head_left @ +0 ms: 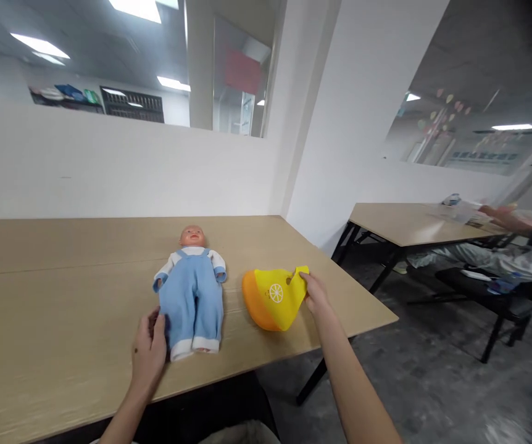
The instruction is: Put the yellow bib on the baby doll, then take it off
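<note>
A baby doll [192, 290] in light-blue dungarees and a white top lies on its back on the table, head toward the wall. My left hand [149, 345] rests on the tabletop against the doll's trouser leg, its fingers loosely apart and partly hidden at the cloth. To the doll's right is a yellow and orange baby bib [268, 299], printed with a white citrus slice. The neck strap of that bib is pinched between the thumb and fingers of my right hand [315, 293]; its rounded orange pocket side faces the doll.
The wooden table [62, 308] meets a white wall [122, 172] with windows. Its right edge slants toward the floor area. Farther right stand a second table [400, 222] and a black chair [488, 290], with another person's arm [507, 217] over that table.
</note>
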`<state>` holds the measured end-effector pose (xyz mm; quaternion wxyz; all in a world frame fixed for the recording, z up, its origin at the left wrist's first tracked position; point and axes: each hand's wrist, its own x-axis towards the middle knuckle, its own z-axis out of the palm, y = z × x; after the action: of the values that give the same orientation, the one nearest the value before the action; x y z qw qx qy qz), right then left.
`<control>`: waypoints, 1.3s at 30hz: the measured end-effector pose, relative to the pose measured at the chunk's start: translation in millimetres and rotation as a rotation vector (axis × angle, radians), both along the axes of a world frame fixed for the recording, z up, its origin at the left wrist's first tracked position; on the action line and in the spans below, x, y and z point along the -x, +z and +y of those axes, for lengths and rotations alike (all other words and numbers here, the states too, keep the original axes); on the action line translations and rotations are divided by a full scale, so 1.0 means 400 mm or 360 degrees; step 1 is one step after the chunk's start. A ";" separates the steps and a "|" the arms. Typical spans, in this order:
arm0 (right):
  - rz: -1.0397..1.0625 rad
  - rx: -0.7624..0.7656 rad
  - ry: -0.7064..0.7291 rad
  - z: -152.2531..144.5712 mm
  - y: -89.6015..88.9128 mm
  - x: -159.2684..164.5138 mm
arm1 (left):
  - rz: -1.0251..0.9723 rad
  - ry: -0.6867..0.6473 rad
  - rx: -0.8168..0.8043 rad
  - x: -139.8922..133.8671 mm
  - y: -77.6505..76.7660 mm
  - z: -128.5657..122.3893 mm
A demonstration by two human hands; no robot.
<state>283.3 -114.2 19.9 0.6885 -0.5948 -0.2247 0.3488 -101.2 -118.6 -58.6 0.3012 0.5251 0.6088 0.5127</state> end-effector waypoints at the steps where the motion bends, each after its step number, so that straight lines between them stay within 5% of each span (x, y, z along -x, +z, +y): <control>1: 0.0042 -0.0080 0.0050 0.008 0.032 0.029 | 0.0030 0.0005 -0.0104 0.001 -0.007 -0.006; 4: 0.0222 -0.0367 0.0270 0.018 0.141 0.126 | 0.0221 0.0000 -0.0511 -0.003 -0.003 -0.015; 7: 0.0222 -0.0509 0.0544 0.017 0.252 0.225 | 0.0257 -0.0095 -0.0766 -0.026 0.049 -0.014; 13: 0.0254 -0.0771 0.1107 0.006 0.414 0.394 | -0.0410 -0.0414 -0.0243 -0.093 0.223 0.020; 17: 0.0196 -0.0828 0.1358 0.000 0.459 0.453 | -0.0932 -0.0933 0.0150 -0.080 0.277 0.047; 20: 0.0141 -0.0784 0.1379 0.011 0.464 0.467 | -0.1243 -0.1203 0.0307 -0.028 0.275 0.069; 24: 0.0184 -0.0737 0.1209 0.063 0.434 0.472 | -0.1446 -0.0838 0.0388 0.032 0.280 0.110; 29: 0.0097 -0.0599 0.0888 0.175 0.366 0.475 | -0.1049 -0.0940 0.0470 0.043 0.336 0.182; 34: 0.0028 -0.0516 0.0802 0.309 0.333 0.444 | -0.0842 -0.0908 0.0339 0.066 0.385 0.284; 39: -0.0326 -0.0441 0.0764 0.466 0.272 0.408 | -0.0696 -0.0918 0.0475 0.075 0.387 0.415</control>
<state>120.2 72.2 128.8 0.6348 -0.4570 -0.4728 0.4058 -131.4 47.3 96.1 0.6287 0.5034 0.4255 0.4126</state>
